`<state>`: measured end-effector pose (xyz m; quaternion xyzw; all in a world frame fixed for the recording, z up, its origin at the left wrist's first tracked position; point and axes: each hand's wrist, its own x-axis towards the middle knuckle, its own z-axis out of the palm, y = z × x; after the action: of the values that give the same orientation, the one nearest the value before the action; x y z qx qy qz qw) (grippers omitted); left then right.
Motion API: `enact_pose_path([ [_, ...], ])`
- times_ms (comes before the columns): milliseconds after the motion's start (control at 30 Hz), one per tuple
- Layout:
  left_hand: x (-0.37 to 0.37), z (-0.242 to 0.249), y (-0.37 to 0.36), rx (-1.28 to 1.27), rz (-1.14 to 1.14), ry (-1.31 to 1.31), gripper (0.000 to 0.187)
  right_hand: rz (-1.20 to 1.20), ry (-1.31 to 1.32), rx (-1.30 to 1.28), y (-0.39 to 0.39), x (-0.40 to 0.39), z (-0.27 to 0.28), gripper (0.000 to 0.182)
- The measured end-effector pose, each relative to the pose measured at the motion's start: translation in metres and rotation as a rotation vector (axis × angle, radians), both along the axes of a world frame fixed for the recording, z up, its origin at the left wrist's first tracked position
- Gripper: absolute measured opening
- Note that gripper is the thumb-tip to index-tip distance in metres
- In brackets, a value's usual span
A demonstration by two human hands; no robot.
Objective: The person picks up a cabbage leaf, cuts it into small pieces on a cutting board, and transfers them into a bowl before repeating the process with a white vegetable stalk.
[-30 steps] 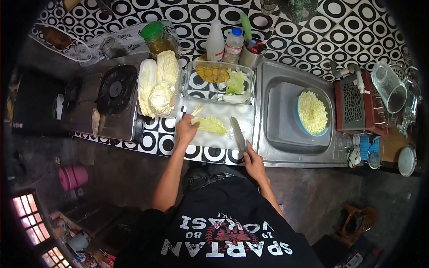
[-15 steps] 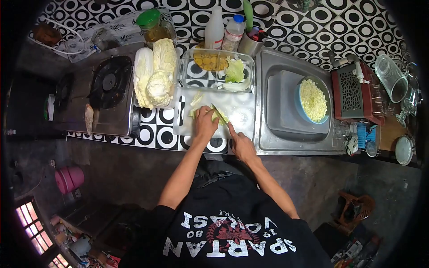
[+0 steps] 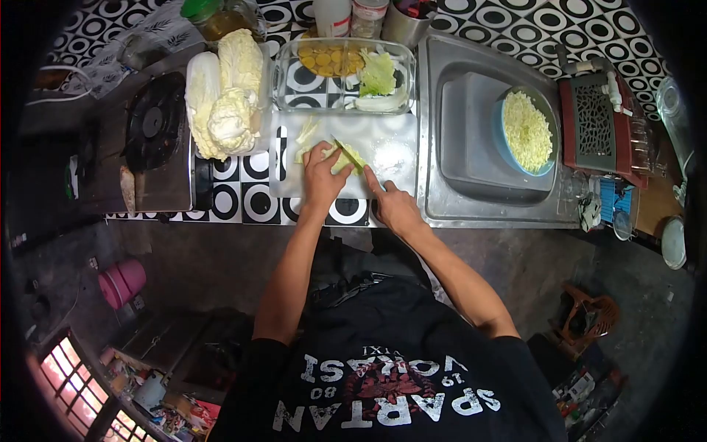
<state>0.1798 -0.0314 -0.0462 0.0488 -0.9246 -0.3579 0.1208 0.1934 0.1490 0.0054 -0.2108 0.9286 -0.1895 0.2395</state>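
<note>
My right hand (image 3: 396, 204) is closed round the handle of a knife (image 3: 349, 155), its index finger stretched along the top of the blade. The blade lies over pale green napa cabbage pieces (image 3: 340, 163) on a translucent cutting board (image 3: 394, 132). With bent fingers, my left hand (image 3: 322, 173) presses on the cabbage just left of the blade. A few pale strips (image 3: 306, 131) lie above that hand. Behind the board stands a glass dish (image 3: 283, 103) with a cabbage leaf (image 3: 377, 74) in it. Whole napa cabbages (image 3: 230, 118) are piled at its left.
On the right, a steel sink (image 3: 434, 199) holds a grey basin (image 3: 460, 147) and a blue bowl (image 3: 504, 151) of chopped cabbage. A gas stove (image 3: 166, 173) stands at the left. A jar, bottles and a metal cup (image 3: 401, 28) line the back.
The camera view has shifted, so the counter sits higher and the stove further left. Both hands stay at the cabbage with the knife between them.
</note>
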Motion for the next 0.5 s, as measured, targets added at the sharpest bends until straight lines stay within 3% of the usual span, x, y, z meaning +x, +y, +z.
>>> enact_pose_path([
  [500, -0.0010, 0.0023, 0.0020, -0.053, -0.026, -0.031, 0.040, 0.008, -0.022, 0.012, -0.0020, -0.0015, -0.0013, 0.084],
])
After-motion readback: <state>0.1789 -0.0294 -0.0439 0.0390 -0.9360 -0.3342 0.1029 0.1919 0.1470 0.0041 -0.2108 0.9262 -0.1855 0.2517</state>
